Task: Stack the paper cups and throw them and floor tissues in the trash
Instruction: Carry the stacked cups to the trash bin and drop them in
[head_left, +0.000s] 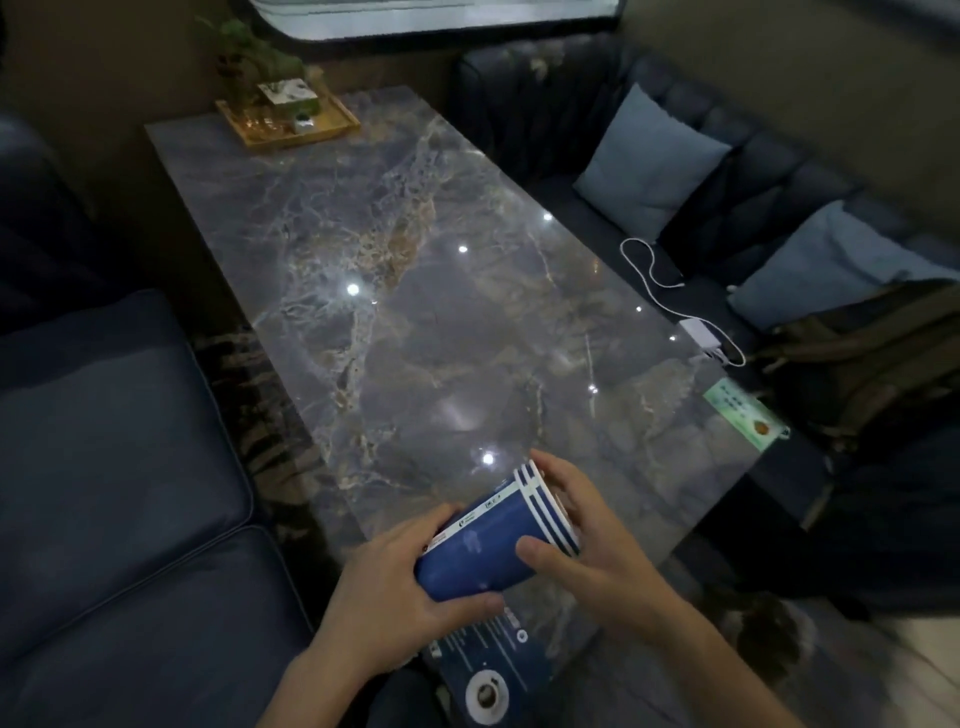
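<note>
A stack of blue paper cups with white rims lies on its side in the air over the near end of the marble table. My left hand grips the stack's base end from below and the left. Around the rim end, where several white rims are nested, my right hand is closed with the thumb on the blue wall. No tissues and no trash bin are in view.
A wooden tray with a plant stands at the table's far end. A green card lies at the right edge, a dark printed mat under my hands. Sofas flank the table; a white charger and cable lie on the right seat.
</note>
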